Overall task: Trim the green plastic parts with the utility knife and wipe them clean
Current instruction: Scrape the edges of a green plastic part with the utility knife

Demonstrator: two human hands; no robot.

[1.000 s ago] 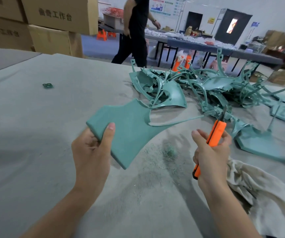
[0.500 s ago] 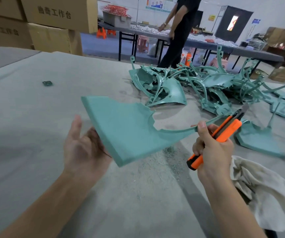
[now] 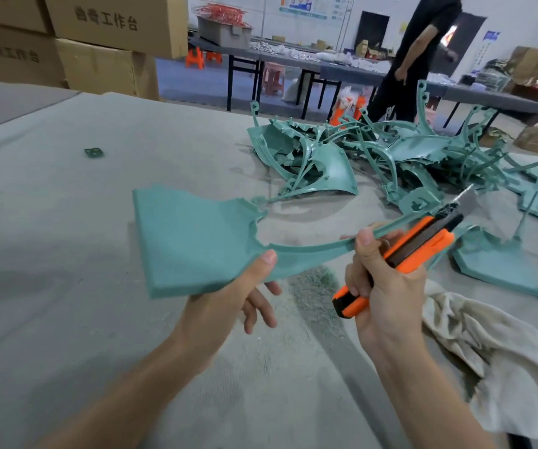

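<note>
A flat green plastic part [image 3: 193, 241] with a long thin arm hangs above the table. My left hand [image 3: 232, 299] pinches its near edge, thumb on top and fingers underneath. My right hand [image 3: 381, 280] grips an orange utility knife [image 3: 420, 244] with its blade out, pointing up and to the right. The right thumb presses on the part's thin arm beside the knife. A heap of green plastic parts [image 3: 374, 157] lies at the back right of the table. A crumpled off-white cloth [image 3: 494, 345] lies at the right, by my right forearm.
The table has a grey felt cover [image 3: 50, 254] with green shavings [image 3: 313, 283] under my hands. A small green scrap [image 3: 94, 152] lies far left. Cardboard boxes [image 3: 99, 43] stack behind on the left. A person in black [image 3: 413, 59] stands by a long table behind.
My left hand moved from under the part's left side to its near edge and now pinches it. The part swung flatter and to the left. The person behind walked to the right.
</note>
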